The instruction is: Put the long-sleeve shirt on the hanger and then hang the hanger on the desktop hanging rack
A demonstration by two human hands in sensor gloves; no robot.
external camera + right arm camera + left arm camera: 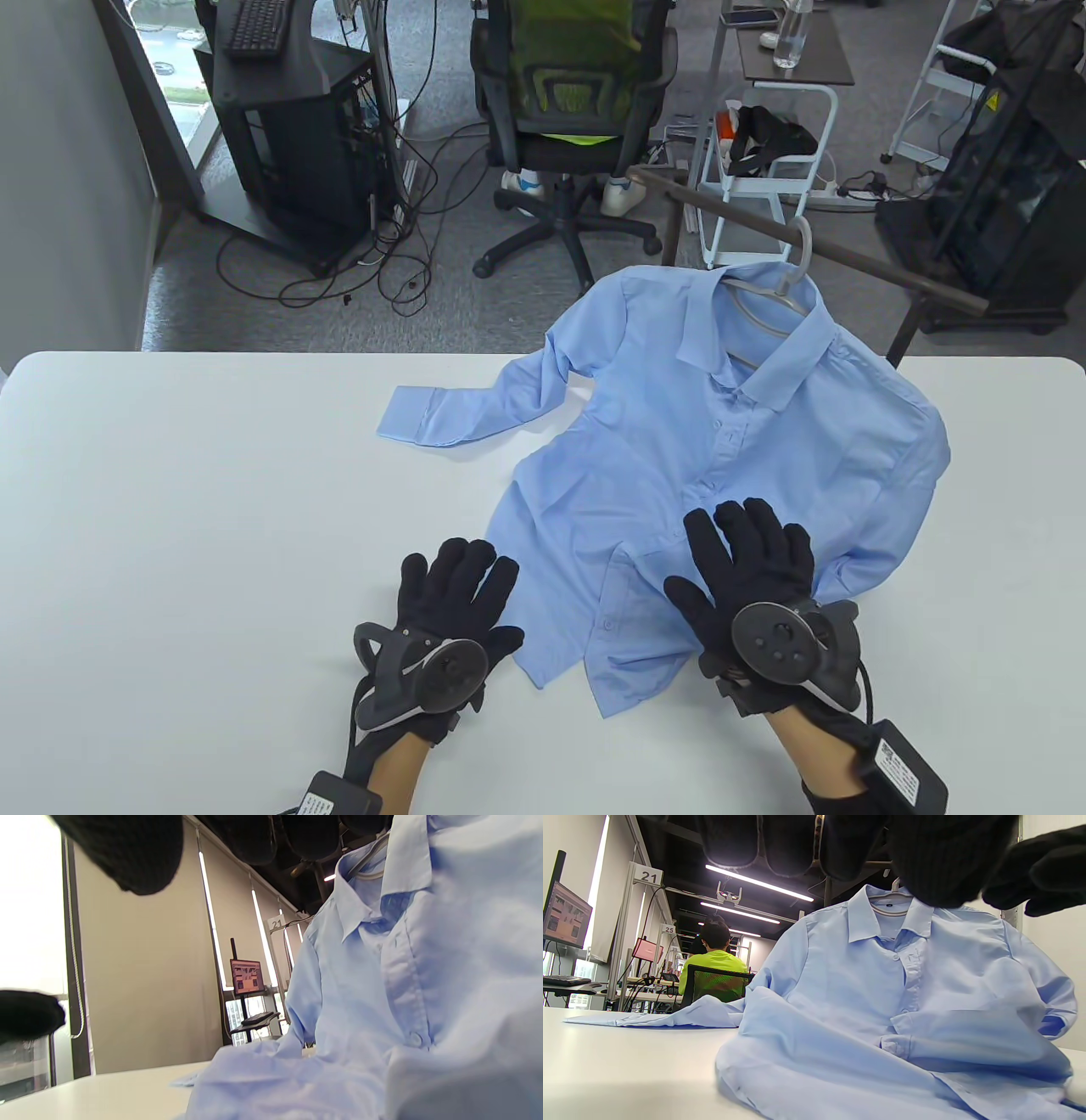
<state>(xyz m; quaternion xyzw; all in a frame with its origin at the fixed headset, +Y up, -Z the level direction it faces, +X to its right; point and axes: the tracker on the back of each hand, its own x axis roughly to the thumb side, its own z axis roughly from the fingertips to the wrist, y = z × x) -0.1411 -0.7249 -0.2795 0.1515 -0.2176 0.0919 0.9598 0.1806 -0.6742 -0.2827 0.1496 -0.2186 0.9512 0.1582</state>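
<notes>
**Both gloved hands flat at the shirt's hem, hanger already on the rail**

The left hand (450, 607) lies palm down on the white table (170, 509), fingers straight and together, their tips at the left edge of the light blue long-sleeve shirt (704, 424); it holds nothing. The right hand (751, 577) rests flat on the shirt's lower front, fingers spread and straight, gripping nothing.

The shirt sits on a pale grey hanger (785, 280), whose hook is over the dark rail of the desktop hanging rack (882, 270) at the table's far edge. The shirt's body slopes down onto the table; one sleeve (450, 412) stretches out to the left.

Behind the table stand a black office chair (568, 102) with a green mesh back and a white wire-frame trolley (764, 170).
</notes>
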